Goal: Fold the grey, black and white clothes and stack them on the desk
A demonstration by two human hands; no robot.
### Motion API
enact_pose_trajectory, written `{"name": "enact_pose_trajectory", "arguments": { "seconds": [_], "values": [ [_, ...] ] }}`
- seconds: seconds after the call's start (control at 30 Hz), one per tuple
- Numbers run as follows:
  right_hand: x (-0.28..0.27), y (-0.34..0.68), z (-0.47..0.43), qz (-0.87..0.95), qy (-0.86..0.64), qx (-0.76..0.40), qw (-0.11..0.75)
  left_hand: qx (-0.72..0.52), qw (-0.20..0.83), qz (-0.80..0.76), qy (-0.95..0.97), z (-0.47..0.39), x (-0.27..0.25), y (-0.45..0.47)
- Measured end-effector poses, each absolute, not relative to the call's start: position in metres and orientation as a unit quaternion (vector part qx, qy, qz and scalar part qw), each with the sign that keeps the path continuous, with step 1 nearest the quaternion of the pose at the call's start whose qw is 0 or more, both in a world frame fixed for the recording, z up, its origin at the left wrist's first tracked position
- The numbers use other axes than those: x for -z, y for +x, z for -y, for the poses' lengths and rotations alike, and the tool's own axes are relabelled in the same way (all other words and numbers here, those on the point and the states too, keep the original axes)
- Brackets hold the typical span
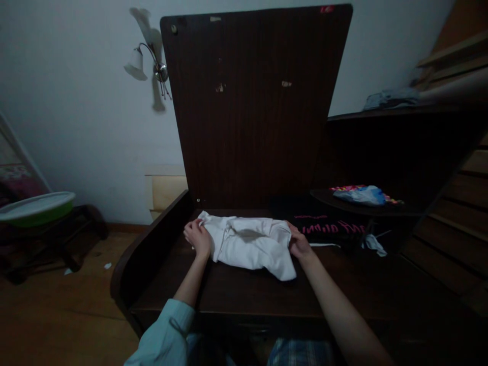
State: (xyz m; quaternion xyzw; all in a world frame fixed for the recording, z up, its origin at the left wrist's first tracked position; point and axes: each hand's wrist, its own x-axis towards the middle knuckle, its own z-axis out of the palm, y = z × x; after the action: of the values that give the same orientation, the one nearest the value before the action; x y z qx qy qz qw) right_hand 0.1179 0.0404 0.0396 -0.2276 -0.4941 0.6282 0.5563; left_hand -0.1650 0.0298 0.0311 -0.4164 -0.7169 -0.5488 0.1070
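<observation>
A white cloth garment (249, 249), folded into a long bundle, lies on the dark wooden desk (263, 300). Its middle gapes a little and one corner hangs toward me at the lower right. My left hand (198, 238) grips the bundle's left end, fingers curled at its edge. At the opposite end, my right hand (299, 243) pinches the cloth, with some fingertips hidden behind it. Which kind of garment it is I cannot make out.
A dark upright panel (255, 112) rises behind the desk. To the right are a black bag with pink lettering (331, 227) and a small shelf (343, 206) holding a plastic packet (360, 195). A green basin (41, 211) stands at the left, and a lamp (136, 66) hangs on the wall.
</observation>
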Motion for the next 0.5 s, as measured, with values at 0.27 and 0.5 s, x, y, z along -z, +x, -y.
{"name": "enact_pose_trajectory", "arguments": {
  "seconds": [0.27,0.5],
  "values": [
    [-0.038,0.114,-0.042,0.501,-0.288,-0.578,0.576,0.298,-0.004,0.657,-0.693,-0.031,-0.016,-0.155],
    [-0.043,0.136,-0.042,0.441,-0.289,-0.556,0.642,0.304,-0.07,0.664,-0.679,-0.035,-0.014,-0.161]
  ]
}}
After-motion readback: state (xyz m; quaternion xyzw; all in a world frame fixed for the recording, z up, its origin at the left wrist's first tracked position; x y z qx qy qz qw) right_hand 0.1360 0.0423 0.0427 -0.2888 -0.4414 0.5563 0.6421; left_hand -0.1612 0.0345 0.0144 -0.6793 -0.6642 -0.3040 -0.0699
